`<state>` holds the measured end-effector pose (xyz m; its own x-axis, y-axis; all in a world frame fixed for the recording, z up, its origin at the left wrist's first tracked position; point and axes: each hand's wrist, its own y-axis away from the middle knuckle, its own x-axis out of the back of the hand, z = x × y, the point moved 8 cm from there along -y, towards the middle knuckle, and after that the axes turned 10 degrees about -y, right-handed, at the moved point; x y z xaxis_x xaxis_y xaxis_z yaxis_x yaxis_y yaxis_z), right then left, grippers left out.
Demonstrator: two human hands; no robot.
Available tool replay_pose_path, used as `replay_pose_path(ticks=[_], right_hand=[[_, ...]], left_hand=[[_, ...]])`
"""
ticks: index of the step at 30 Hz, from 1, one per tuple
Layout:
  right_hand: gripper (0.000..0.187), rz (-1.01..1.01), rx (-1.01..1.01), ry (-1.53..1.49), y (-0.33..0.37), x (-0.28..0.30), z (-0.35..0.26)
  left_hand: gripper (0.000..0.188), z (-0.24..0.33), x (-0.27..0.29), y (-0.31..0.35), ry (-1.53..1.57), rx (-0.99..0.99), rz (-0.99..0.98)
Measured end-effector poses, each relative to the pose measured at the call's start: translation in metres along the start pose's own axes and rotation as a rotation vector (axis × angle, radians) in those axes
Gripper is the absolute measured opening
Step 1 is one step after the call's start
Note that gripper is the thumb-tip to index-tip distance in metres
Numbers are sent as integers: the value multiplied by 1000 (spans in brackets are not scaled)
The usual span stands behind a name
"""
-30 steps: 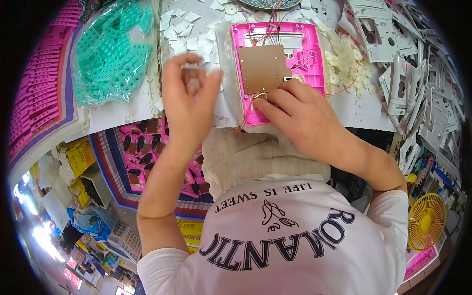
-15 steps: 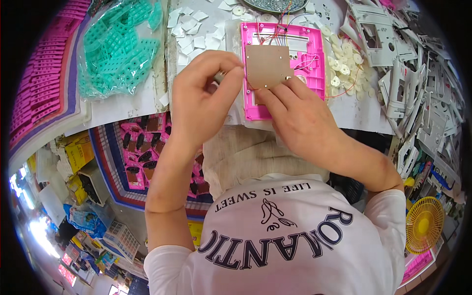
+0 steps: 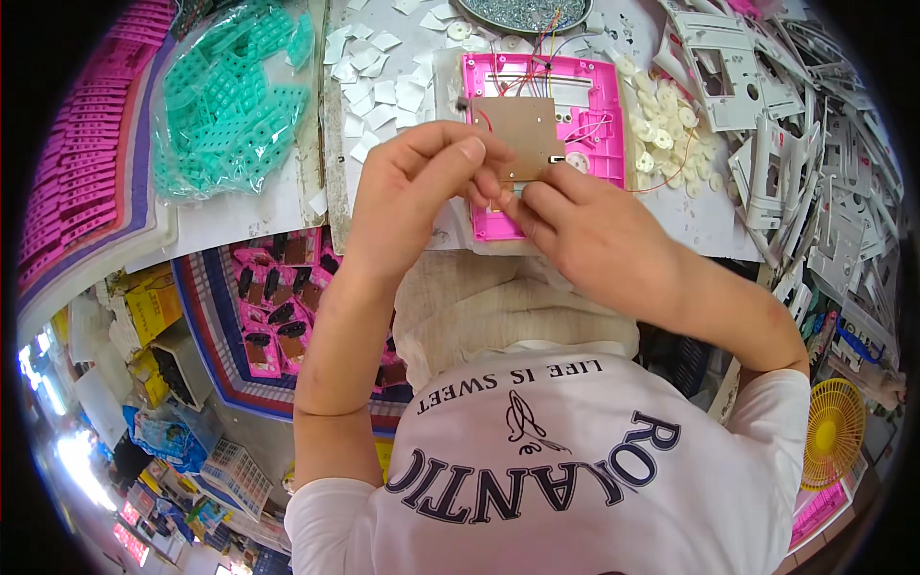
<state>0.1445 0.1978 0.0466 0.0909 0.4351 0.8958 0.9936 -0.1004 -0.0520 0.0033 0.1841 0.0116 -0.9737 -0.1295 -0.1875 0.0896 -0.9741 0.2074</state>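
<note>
A pink plastic casing (image 3: 613, 115) lies open on the worktable, with a brown circuit board (image 3: 522, 129) over its left part. Thin coloured wires (image 3: 548, 72) run from the casing's top. Over the board's lower left side is my left hand (image 3: 407, 187), thumb and fingers pinched together; what they hold is too small to make out. My right hand (image 3: 594, 220) reaches in from the right, its fingers bent at the board's lower edge, close to my left fingertips. Whatever its fingertips grip is hidden. A small dark part (image 3: 463, 103) shows by the board's upper left corner.
White square pieces (image 3: 383, 91) lie left of the casing, and cream discs (image 3: 661, 129) to its right. A bag of green plastic parts (image 3: 230, 105) sits further left. White panels (image 3: 728, 77) are heaped at right. A metal dish (image 3: 527, 11) stands behind the casing.
My left hand has moved right and slightly down, from beside the casing to over the board's lower left. My right fingers have drawn closer together, near my left fingertips.
</note>
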Motion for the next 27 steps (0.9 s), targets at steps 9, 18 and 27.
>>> replay_pose_path(ticks=[9, 18, 27], right_hand=[[18, 473, -272, -1063, -7, 43, 61], [19, 408, -437, -749, 29, 45, 65], [12, 340, -464, -411, 55, 33, 31]], left_hand=[[7, 11, -25, 10, -486, -300, -93], [36, 31, -22, 49, -1222, -656, 52], [59, 8, -44, 60, -1737, -519, -35]])
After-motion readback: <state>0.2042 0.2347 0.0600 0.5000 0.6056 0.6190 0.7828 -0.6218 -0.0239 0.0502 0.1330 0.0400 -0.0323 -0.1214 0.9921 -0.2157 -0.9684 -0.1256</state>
